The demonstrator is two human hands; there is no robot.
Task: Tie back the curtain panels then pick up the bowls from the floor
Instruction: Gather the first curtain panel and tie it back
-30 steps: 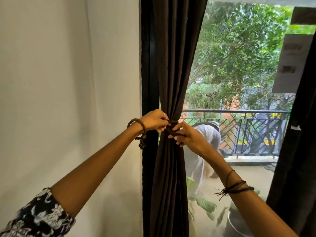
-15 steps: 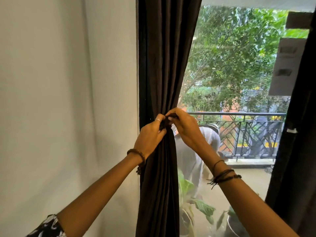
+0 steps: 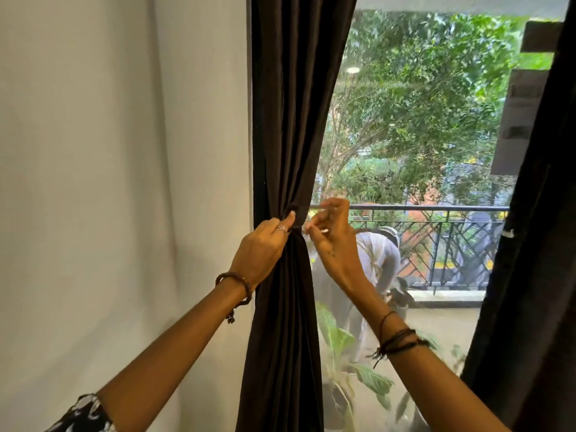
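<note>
Head view shows the left hand (image 3: 260,244) pinching the dark curtain (image 3: 290,135) at its tie (image 3: 294,213), likely so the bunch stays tight. Just right of it, the right hand (image 3: 333,241) has loosely curled fingers holding nothing I can see. No bowls show.

My left hand (image 3: 260,249) is covering the spot where the dark curtain panel (image 3: 293,120) is cinched, so the tie-back (image 3: 293,210) is showing only as a small dark loop above my thumb. My right hand (image 3: 330,241) is blurring at the fingertips (image 3: 314,224), so I cannot tell whether they are pinching anything. The second curtain panel (image 3: 536,244) is running off the right edge. My patterned sleeve (image 3: 84,414) is getting cut off at the bottom.
</note>
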